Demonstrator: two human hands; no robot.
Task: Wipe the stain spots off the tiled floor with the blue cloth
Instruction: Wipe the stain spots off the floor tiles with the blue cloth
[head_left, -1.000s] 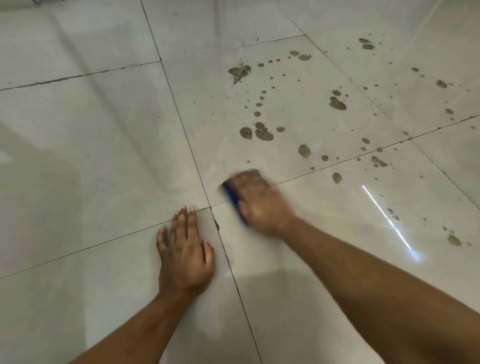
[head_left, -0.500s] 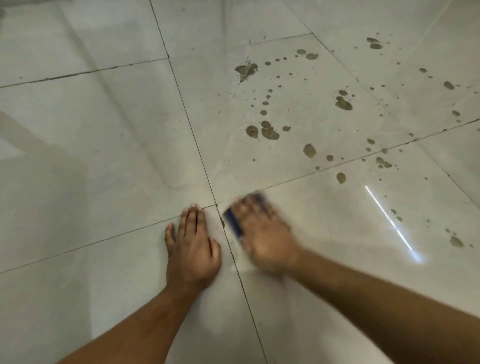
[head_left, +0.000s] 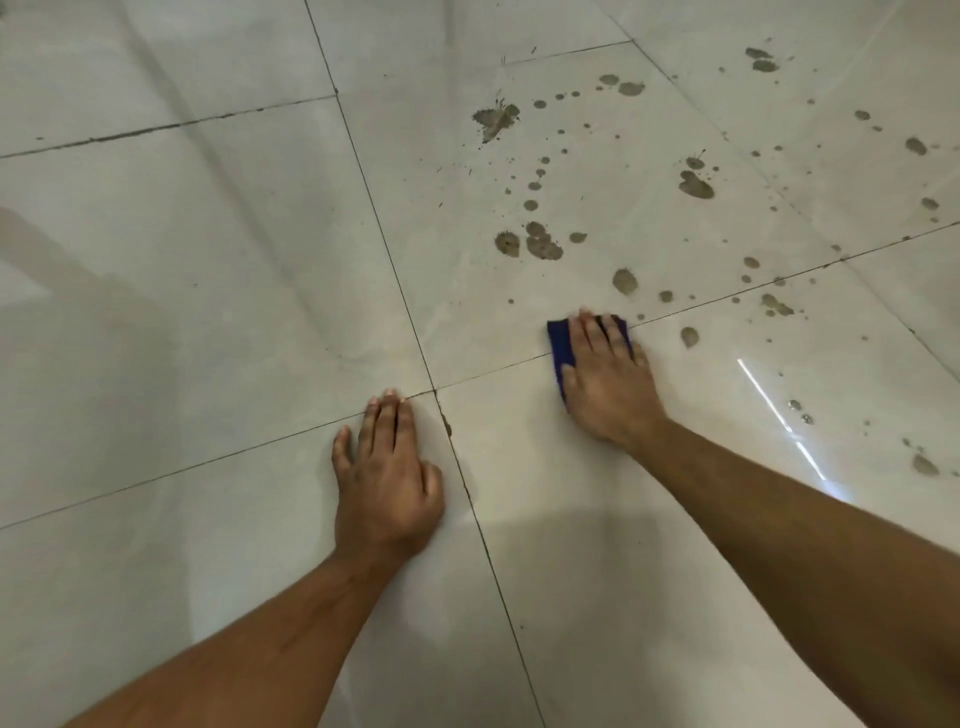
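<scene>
My right hand (head_left: 608, 384) presses flat on the blue cloth (head_left: 560, 347), fingers straight, over a grout line in the pale tiled floor (head_left: 208, 260). Only the cloth's left and far edges show from under the hand. Brown stain spots (head_left: 543, 241) are scattered over the tiles beyond and to the right of the cloth; the nearest ones are a blotch (head_left: 625, 281) just past the fingertips and a spot (head_left: 689, 336) to the right. My left hand (head_left: 387, 475) rests flat on the floor beside the crossing of grout lines, holding nothing.
More stain spots lie at the far right (head_left: 696, 184) and at the near right (head_left: 925, 464). A bright streak of reflected light (head_left: 769, 402) crosses the glossy tile on the right. Dark grout lines (head_left: 363, 176) divide the floor.
My right hand has slid the cloth to the right and away from me, toward the stains, and is now sharp instead of blurred. My left hand stays planted on the floor.
</scene>
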